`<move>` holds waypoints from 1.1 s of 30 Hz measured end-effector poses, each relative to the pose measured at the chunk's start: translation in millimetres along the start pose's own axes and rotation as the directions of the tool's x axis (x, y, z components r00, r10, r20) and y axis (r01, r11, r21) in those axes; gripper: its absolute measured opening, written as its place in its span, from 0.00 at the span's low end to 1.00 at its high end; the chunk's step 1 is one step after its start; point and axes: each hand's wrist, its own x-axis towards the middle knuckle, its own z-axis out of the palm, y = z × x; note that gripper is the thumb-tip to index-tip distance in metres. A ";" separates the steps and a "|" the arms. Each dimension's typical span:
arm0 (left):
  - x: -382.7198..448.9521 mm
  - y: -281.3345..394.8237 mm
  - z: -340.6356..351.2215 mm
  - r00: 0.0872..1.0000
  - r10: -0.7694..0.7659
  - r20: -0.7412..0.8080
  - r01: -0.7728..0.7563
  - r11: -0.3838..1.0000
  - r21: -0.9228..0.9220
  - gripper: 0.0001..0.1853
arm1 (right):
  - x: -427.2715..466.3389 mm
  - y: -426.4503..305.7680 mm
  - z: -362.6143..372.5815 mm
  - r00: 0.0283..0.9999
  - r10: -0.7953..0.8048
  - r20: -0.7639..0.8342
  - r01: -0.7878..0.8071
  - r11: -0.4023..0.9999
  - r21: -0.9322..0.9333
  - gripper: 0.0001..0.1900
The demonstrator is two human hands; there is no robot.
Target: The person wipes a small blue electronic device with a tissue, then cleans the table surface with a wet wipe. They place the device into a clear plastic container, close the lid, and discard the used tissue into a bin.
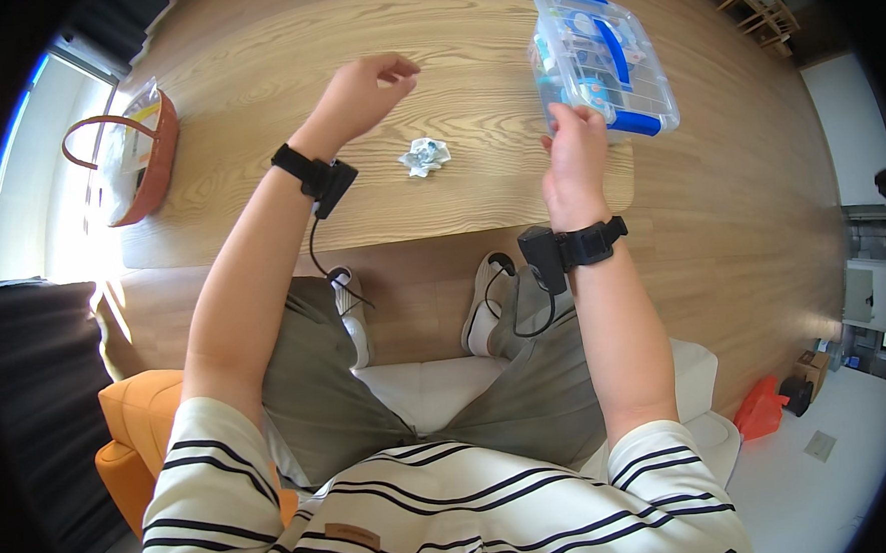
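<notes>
A clear plastic storage box with a blue lid handle and blue latches stands at the table's right end, its lid on. Small packets and other items show through its walls. My right hand is at the box's near left corner, fingers bent against the lid edge; whether they grip it is hidden. Over the middle of the table hovers my left hand, empty, fingers loosely curled with a gap to the thumb. Between the hands a crumpled white and blue-green wrapper or tissue lies on the wooden table.
An orange-brown basket with a hoop handle, holding plastic-wrapped things, sits at the table's left end. Black wrist straps with cabled modules are on both forearms. An orange seat is at the left; a red bag is at the right.
</notes>
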 end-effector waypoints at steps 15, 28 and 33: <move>-50.0 -40.9 38.5 0.989 -0.079 0.122 0.073 0.996 0.058 0.24 | -2.8 63.9 44.6 0.817 0.027 0.576 0.481 0.519 -0.706 0.30; -58.0 -33.0 31.0 0.969 -0.188 0.159 0.208 0.971 -0.121 0.21 | 2.8 78.4 66.5 0.761 0.123 0.637 0.480 0.553 -0.681 0.25; -42.0 -43.1 4.2 0.975 -0.204 0.085 0.215 0.965 -0.149 0.17 | 7.7 67.4 78.2 0.712 0.200 0.673 0.483 0.557 -0.676 0.21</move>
